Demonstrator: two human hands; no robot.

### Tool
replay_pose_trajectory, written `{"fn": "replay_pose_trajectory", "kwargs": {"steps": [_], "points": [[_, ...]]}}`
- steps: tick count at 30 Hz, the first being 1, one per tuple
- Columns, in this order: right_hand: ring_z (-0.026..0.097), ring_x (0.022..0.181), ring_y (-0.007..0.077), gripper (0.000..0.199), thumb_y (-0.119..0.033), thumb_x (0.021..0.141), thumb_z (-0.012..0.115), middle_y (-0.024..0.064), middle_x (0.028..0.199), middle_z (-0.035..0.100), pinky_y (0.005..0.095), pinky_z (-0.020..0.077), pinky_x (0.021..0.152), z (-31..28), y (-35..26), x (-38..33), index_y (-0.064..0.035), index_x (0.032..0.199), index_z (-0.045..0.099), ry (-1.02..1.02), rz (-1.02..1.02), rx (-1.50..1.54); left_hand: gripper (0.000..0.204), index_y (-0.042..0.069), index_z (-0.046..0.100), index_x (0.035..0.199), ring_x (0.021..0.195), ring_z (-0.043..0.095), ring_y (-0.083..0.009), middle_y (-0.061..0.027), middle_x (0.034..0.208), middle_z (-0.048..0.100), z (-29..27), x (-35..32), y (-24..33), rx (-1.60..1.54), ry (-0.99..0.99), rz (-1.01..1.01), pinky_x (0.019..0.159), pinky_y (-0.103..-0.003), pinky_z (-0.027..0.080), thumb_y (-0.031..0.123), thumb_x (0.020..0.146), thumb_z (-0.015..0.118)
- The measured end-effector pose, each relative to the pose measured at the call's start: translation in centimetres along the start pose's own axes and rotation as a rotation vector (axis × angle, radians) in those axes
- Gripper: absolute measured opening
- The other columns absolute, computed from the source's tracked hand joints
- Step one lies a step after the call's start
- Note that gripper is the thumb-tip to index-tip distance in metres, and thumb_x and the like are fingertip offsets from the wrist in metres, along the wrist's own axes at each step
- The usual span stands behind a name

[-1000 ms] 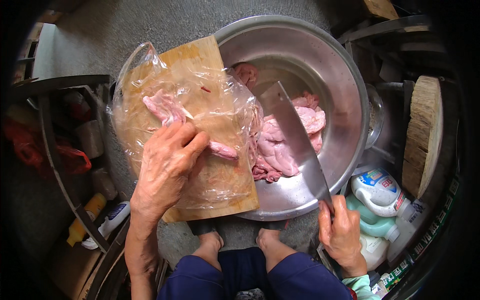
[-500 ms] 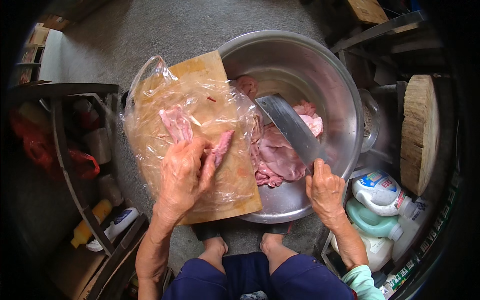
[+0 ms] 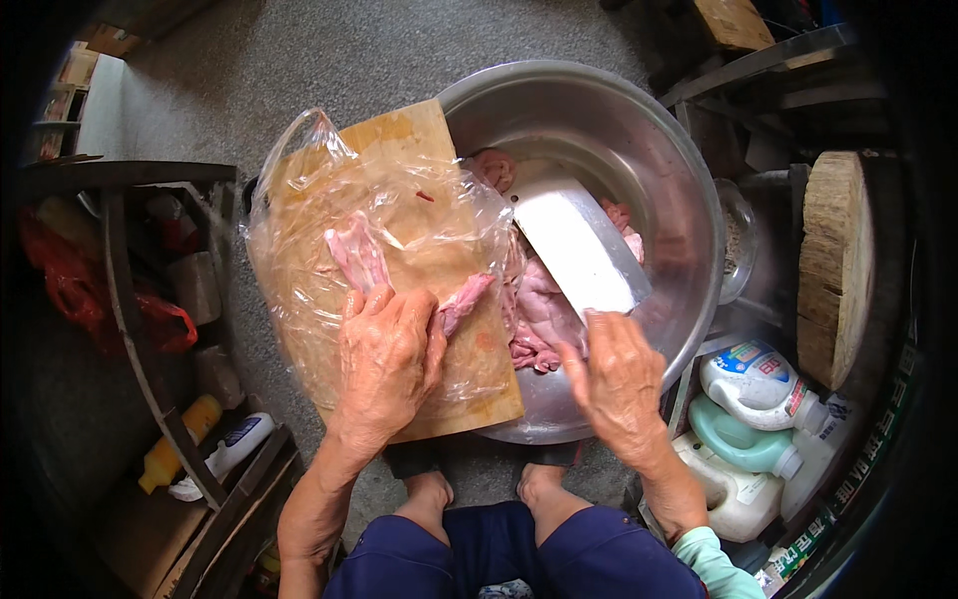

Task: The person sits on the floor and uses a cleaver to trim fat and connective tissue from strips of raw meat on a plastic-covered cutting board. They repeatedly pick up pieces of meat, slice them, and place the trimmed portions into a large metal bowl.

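My left hand (image 3: 384, 349) presses down on the wooden cutting board (image 3: 399, 130), its fingers closed on a strip of pink raw meat (image 3: 465, 302). Another pale pink piece of meat (image 3: 357, 252) lies just beyond its fingertips. A clear plastic bag (image 3: 299, 200) is spread over much of the board. In my right hand (image 3: 621, 384) is a cleaver (image 3: 574, 240), held over the metal basin (image 3: 674, 160); its handle is hidden by the hand. The blade is broad and brightly lit. Beneath it, larger folds of raw pink meat (image 3: 547, 314) lie in the basin.
The board overlaps the basin's left side. To the right are a thick round wood block (image 3: 836, 260), a glass bowl (image 3: 736, 240) and several plastic jugs (image 3: 753, 384). A rack on the left holds a red bag (image 3: 75, 280) and bottles (image 3: 185, 439).
My right hand and the cleaver have shifted a little left, and the blade has turned its flat face up to the light. My left hand has moved slightly right with the meat strip.
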State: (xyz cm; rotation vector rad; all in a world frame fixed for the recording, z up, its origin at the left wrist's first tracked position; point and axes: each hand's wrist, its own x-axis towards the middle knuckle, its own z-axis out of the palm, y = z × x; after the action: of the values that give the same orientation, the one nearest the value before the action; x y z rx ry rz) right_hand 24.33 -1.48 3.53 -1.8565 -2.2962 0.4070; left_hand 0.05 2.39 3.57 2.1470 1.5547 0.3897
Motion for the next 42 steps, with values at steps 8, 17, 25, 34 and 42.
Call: {"fn": "replay_pose_trajectory", "kwargs": {"steps": [8, 17, 25, 34, 42], "points": [[0.068, 0.059, 0.0283, 0.032, -0.029, 0.087, 0.073, 0.0153, 0.068, 0.067, 0.0388, 0.0508, 0.055, 3.8, -5.9, 5.4, -0.0005, 0.092, 0.061, -0.212, 0.413, 0.956, 0.033, 0.004, 0.063, 0.105, 0.089, 0.06, -0.0309, -0.0112, 0.09, 0.066, -0.3, -0.1, -0.5, -0.233, -0.067, -0.047, 0.082, -0.04, 0.041, 0.0, 0.073, 0.066], [0.063, 0.06, 0.0394, 0.028, -0.026, 0.082, 0.07, 0.022, 0.065, 0.064, 0.0482, 0.051, 0.06, 4.2, -7.5, 6.2, 0.0019, 0.084, 0.064, -0.198, 0.144, 0.757, 0.048, 0.004, 0.061, 0.11, 0.096, 0.058, -0.0291, -0.0087, 0.092, 0.065, -1.5, -0.6, -1.2, -0.166, -0.134, 0.105, 0.093, -0.041, 0.036, 0.001, 0.062, 0.068], [0.052, 0.041, 0.0047, 0.02, -0.017, 0.093, 0.069, 0.0027, 0.061, 0.063, 0.0174, 0.0397, 0.037, -2.1, -3.8, 8.2, 0.0006, 0.083, 0.07, -0.674, 0.479, 1.716, 0.024, 0.002, 0.064, 0.096, 0.083, 0.054, -0.0278, -0.0096, 0.08, 0.057, -4.3, 0.7, -0.8, -0.444, -0.208, 0.121, 0.091, -0.04, 0.036, 0.006, 0.073, 0.065], [0.049, 0.035, 0.007, 0.013, -0.007, 0.093, 0.06, 0.0039, 0.055, 0.059, 0.021, 0.0374, 0.032, -4.3, 1.5, 7.2, 0.0058, 0.095, 0.064, -0.45, 0.405, 2.23, 0.02, -0.005, 0.062, 0.095, 0.076, 0.058, -0.0204, -0.0109, 0.085, 0.06, -5.8, 3.7, 3.3, -0.902, -0.538, -0.038, 0.073, -0.033, 0.045, 0.015, 0.092, 0.057], [0.043, 0.031, 0.0033, 0.016, -0.016, 0.099, 0.054, -0.0039, 0.05, 0.052, 0.0183, 0.0271, 0.03, -2.4, 6.9, 6.5, -0.0008, 0.094, 0.053, -0.223, 0.482, 2.4, 0.039, -0.003, 0.047, 0.132, 0.1, 0.068, -0.0234, -0.0192, 0.112, 0.068, -1.4, 4.5, 6.7, -1.546, -0.886, -0.41, 0.087, -0.032, 0.053, 0.007, 0.094, 0.051]]}}
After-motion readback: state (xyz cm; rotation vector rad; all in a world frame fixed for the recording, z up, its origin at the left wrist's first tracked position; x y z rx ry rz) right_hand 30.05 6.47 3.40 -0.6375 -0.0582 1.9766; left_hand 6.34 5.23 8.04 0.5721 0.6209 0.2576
